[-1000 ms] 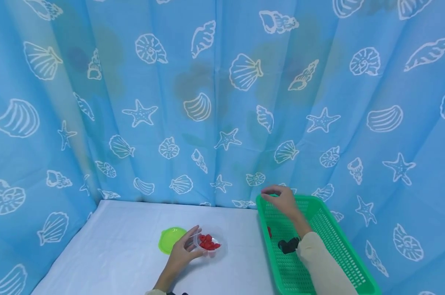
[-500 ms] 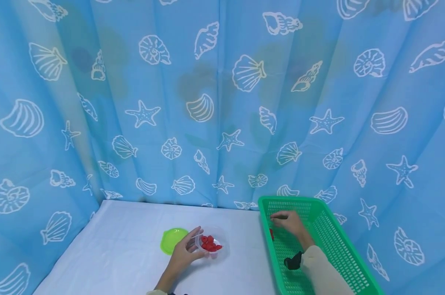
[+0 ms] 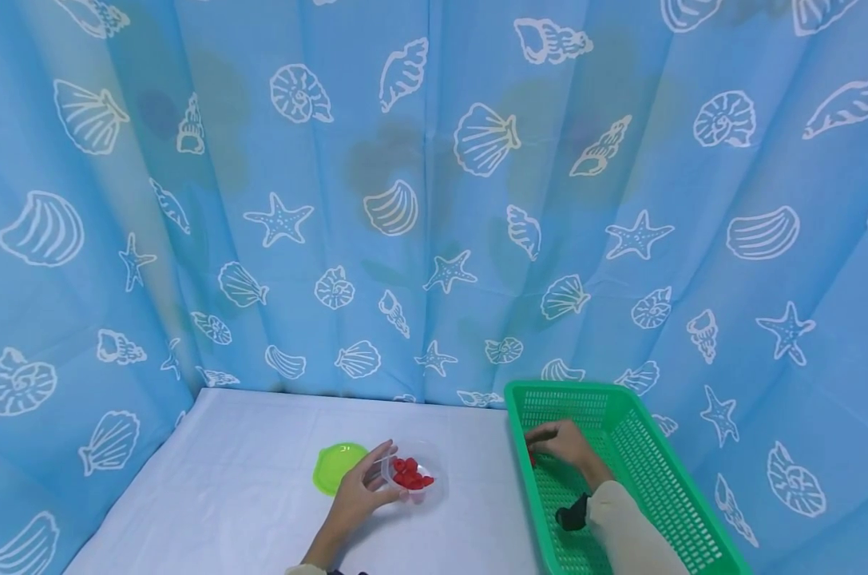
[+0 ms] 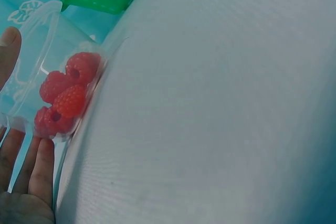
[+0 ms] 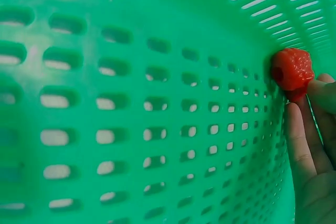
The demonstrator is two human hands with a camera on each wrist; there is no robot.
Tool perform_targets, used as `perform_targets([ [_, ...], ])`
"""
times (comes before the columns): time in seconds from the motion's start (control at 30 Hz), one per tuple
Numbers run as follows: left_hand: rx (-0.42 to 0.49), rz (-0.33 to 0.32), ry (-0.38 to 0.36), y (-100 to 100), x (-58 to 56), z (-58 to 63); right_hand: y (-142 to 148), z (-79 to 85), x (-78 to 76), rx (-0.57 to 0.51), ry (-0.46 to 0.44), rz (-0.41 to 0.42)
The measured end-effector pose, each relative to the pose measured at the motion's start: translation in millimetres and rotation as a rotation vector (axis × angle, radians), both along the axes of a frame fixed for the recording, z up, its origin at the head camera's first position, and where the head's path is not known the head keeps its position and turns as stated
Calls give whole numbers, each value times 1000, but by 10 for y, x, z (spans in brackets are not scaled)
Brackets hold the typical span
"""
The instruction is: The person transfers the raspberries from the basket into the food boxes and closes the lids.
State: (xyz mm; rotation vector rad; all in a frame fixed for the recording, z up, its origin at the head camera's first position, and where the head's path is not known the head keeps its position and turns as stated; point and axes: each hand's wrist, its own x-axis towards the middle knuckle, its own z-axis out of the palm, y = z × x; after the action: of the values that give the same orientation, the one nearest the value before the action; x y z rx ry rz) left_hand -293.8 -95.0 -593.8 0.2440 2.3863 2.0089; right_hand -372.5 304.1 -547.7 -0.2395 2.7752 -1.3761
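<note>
My left hand (image 3: 354,495) holds a clear plastic container (image 3: 439,479) from its left side, thumb on one side and fingers on the other. Several red raspberries (image 4: 71,90) lie inside it, piled towards the base. The container is close to the white cloth. Inside the green basket, my right hand (image 3: 564,444) reaches down by the left wall. Its thumb and fingertips are on a raspberry (image 5: 294,69) that sits against the basket's wall; a bit more red shows just below it. Part of that hand is cut off in the right wrist view.
A lime-green lid (image 3: 337,469) lies on the white-covered table (image 3: 225,479) left of the container. The slotted green basket (image 3: 674,455) stands on the right with raised walls. Behind hangs a blue shell-print curtain (image 3: 434,200). A black camera (image 3: 572,513) sits at my right wrist.
My right hand has come down from above the basket's far-left rim into the basket, reaching the raspberry at its left wall. The left hand keeps its hold on the container.
</note>
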Motion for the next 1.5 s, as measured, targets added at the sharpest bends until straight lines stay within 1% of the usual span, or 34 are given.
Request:
perform_targets([
  [0.17, 16, -2, -3, -3, -2, -1, 11, -3, 17, 31, 1, 20],
  [0.37, 7, -3, -1, -12, -10, 1, 7, 21, 30, 27, -21, 52],
  [0.47, 5, -10, 17, -19, -12, -7, 13, 15, 13, 62, -10, 89],
  [0.5, 9, -7, 11, -18, -13, -7, 14, 13, 6, 82, -3, 104],
  [0.6, 11, -11, 26, -18, -21, -9, 20, 22, -14, 126, 29, 160],
  [0.7, 14, -5, 12, -11, -22, -2, 30, 37, -16, 144, 47, 200],
  [0.77, 15, -2, 3, -9, -19, 2, 39, 37, -13, 140, 50, 208],
  [0.87, 20, -1, -6, -8, -6, 8, 49, 37, -5, 115, 47, 204],
  [0.97, 17, 1, -7, -6, -1, 11, 52, 50, -5, 53, 27, 173],
  [1.1, 12, 7, -8, 4, 3, 16, 60, 107, 7, -14, 34, 134],
  [1.33, 6, 5, -1, 18, 5, 29, 68, 276, 53, -86, 111, 96],
  [1.4, 3, 6, -3, 18, 6, 24, 62, 339, 49, -93, 122, 67],
  [1.5, -1, 7, -6, 11, 4, 11, 43, 448, 18, -86, 131, 66],
])
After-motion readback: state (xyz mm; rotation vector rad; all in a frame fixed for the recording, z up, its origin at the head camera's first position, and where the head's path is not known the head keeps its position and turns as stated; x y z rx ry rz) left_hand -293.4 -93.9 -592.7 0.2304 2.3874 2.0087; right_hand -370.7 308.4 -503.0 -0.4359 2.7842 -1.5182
